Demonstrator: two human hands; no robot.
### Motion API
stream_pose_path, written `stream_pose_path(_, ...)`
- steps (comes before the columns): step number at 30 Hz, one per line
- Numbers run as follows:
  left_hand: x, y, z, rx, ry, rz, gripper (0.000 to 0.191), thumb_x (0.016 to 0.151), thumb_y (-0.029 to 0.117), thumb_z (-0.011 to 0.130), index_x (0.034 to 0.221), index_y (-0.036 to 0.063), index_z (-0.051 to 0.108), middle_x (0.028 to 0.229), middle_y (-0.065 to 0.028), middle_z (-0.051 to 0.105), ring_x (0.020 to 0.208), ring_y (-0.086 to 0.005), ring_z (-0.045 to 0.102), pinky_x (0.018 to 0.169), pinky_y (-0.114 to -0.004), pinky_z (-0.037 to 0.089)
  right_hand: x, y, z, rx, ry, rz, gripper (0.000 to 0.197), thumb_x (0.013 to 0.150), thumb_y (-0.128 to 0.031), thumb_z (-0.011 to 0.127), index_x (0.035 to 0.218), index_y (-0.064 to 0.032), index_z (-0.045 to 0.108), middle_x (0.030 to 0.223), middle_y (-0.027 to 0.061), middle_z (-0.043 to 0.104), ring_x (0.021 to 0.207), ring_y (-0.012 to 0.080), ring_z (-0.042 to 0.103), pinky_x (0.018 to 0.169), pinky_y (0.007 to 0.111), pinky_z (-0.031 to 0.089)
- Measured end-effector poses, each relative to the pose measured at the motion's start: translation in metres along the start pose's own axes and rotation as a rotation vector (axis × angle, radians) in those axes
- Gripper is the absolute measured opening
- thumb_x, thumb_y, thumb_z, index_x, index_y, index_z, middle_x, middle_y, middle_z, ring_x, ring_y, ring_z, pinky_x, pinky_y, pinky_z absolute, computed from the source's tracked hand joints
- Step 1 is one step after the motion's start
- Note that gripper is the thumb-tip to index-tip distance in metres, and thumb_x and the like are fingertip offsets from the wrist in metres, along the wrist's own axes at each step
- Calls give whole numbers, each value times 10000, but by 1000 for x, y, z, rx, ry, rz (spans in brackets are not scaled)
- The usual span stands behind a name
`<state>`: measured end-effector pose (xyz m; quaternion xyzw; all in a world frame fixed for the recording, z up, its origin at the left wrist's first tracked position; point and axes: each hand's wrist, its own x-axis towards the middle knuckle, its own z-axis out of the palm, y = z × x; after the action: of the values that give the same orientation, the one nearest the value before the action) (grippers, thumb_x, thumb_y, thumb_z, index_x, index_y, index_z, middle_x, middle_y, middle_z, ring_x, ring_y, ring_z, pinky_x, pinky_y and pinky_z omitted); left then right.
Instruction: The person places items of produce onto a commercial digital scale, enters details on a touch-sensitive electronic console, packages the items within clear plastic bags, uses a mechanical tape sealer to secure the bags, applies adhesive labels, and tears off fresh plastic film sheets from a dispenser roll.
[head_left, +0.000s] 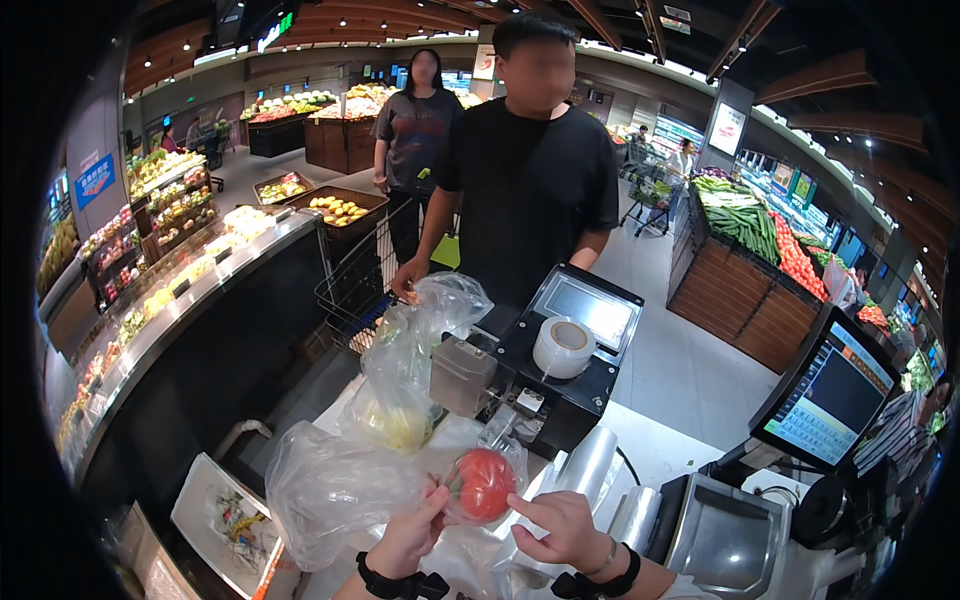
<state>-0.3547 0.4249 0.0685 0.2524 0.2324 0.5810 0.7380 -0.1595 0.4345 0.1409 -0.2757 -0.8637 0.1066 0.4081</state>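
A red tomato (485, 486) sits in a clear plastic bag before me. My left hand (414, 529) pinches the bag's plastic at the tomato's left side. At its right side, my right hand (561, 527) has the index finger pointing to the tomato, with the other fingers curled; whether it grips any plastic is unclear. Another clear plastic bag (337, 487), puffed out, lies to the left. Beyond it, a bag holding a pale yellow-green item (397, 424) rests by a bag-sealing machine (465, 375). A roll of tape (564, 347) lies on the black housing.
A weighing scale's metal tray (726, 529) and a monitor (832, 386) stand at right, near rolls of plastic bags (589, 469). At lower left is a white bin (202, 499) with scraps. Across the counter, a person in black (529, 195) stands beside a shopping cart (360, 285).
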Motion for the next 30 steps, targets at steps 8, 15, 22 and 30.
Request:
stream_pose_path(8,-8,1,27,59,-67,153,203,779,126,557,846,111,367,972,-30,408,923,-122,441,788,-274,385,-19,-2,-6,35,115,-51,348,621,-93,627,960,-53,555,509,48,475,408,189,463,384,268,359)
stream_pose_path(15,1,-24,36,249,-255,158,210,763,155,588,734,128,381,1072,-96,448,1051,-207,406,881,-347,344,-45,-15,-39,-97,46,-27,283,612,-111,640,879,-75,557,524,35,492,417,195,472,385,282,353)
stream_pose_path(22,14,-51,78,134,-407,-137,263,753,201,604,797,88,371,988,-91,457,958,-175,438,800,-299,380,-78,-23,-82,-166,191,-121,265,593,-109,663,827,-91,540,500,23,444,385,186,431,363,282,312)
stream_pose_path(30,24,-69,58,129,-457,-190,222,753,145,573,927,29,499,994,-104,495,948,-182,476,828,-319,382,-103,-33,-130,-125,499,160,290,626,34,592,900,-45,544,494,4,418,382,118,384,376,227,290)
